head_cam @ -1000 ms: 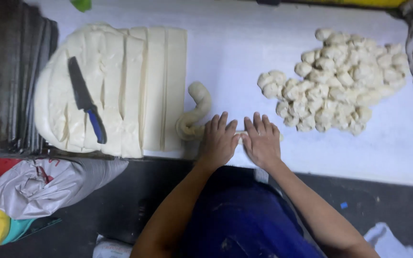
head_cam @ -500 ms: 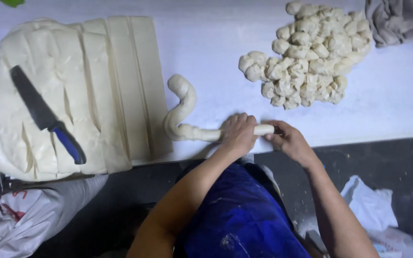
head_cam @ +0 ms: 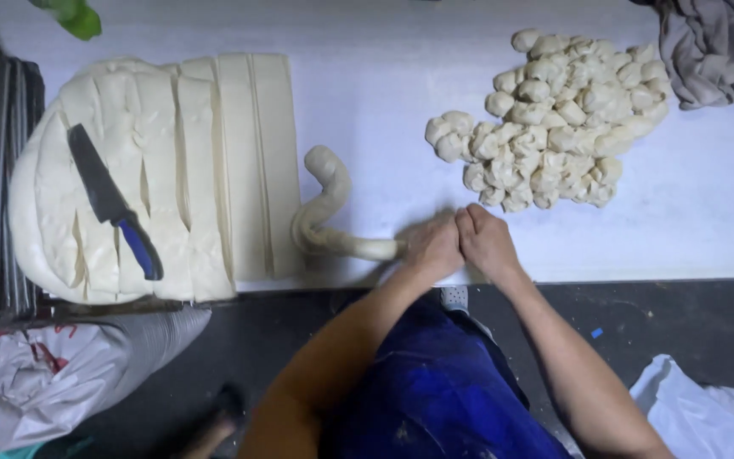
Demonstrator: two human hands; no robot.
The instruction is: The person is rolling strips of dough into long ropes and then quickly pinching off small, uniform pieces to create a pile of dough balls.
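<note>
Head view: left hand [head_cam: 435, 248], right hand [head_cam: 486, 242] grip pinching dough rope [head_cam: 324, 212] end; white bag [head_cam: 53, 382] lower left.

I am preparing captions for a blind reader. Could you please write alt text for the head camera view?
Seen from above, a person's left hand and right hand press side by side on the end of a curved dough rope at the edge of a white table. Left lies a slab of dough cut into strips with a blue-handled knife on it; right, a pile of small dough pieces.
</note>
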